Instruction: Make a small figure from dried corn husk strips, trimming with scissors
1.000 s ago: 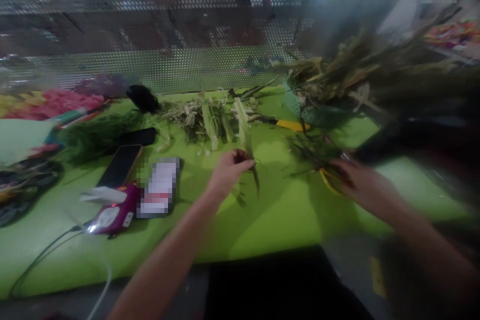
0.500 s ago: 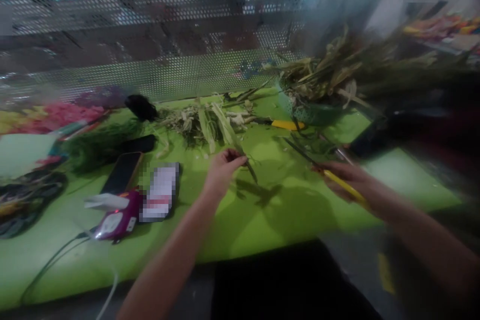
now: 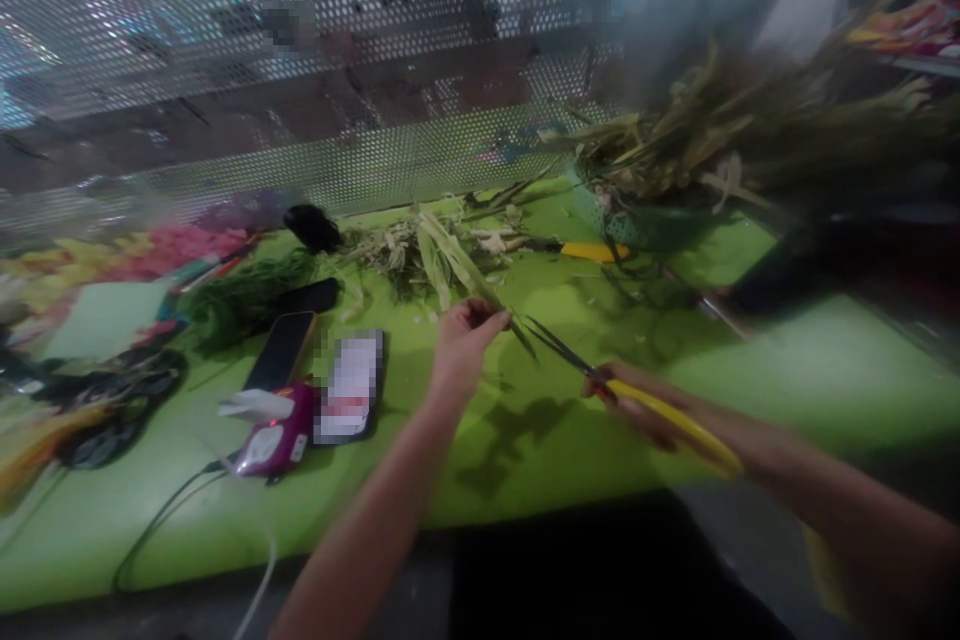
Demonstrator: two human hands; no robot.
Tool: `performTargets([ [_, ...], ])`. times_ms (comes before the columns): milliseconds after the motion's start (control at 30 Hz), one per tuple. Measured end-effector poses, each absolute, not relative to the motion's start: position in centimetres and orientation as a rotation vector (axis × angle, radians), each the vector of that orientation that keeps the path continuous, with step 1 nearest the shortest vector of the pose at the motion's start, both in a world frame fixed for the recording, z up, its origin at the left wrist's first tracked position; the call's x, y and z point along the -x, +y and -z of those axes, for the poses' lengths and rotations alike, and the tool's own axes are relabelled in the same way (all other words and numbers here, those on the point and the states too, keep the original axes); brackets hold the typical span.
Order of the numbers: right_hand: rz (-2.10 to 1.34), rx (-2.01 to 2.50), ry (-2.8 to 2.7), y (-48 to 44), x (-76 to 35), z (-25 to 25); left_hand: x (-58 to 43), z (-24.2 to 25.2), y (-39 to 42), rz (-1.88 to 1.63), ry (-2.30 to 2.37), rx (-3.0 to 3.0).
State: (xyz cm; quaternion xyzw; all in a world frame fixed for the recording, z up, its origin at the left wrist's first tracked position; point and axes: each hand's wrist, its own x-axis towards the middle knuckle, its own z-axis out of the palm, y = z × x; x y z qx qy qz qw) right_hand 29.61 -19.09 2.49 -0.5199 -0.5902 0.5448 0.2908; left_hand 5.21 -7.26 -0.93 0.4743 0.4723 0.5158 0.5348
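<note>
Between the pinched fingers of my left hand point(image 3: 471, 335) is a long pale-green dried leaf strip point(image 3: 457, 255). It fans out up and away over a heap of plant scraps point(image 3: 390, 255), and its narrow, darker end pokes out past my thumb. My right hand point(image 3: 637, 410) grips yellow-handled scissors point(image 3: 667, 415). Their two dark, thin blades are slightly apart and point at the strip's narrow end beside my left thumb. Blur keeps me from telling whether the blades touch it.
Behind stand a green basket point(image 3: 611, 215) of dried leaves and a yellow-handled tool point(image 3: 592, 251). To the left lie two phones point(image 3: 279, 350), a purple device point(image 3: 277, 435) with a cable, green fibre point(image 3: 244, 295) and pink material point(image 3: 195, 248). A perforated metal panel point(image 3: 450, 135) rises behind the green table point(image 3: 420, 485).
My right hand has brought the scissors left, up to the strip's end by my left thumb. My left hand keeps its pinch. The whole view has shifted slightly.
</note>
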Motion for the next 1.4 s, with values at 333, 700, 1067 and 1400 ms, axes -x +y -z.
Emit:
performTargets([
  [333,-1.816,1.453,-1.429,-17.3,-27.9,-2.8,-5.4,1.2,-7.5,-1.248,1.140,-1.181],
  [700,-1.824,1.309,-1.278,-16.3,-26.0,-1.8,-5.8,1.0,-8.0,-1.205,1.083,-1.179],
  [1067,-1.582,1.405,-1.208,-16.0,-26.3,-0.4,-5.3,1.3,-7.8,-1.181,1.139,-1.164],
  [1400,-0.265,2.111,-2.238,-13.7,-34.0,-2.0,-3.4,-1.1,-6.5,-1.451,1.104,-1.028],
])
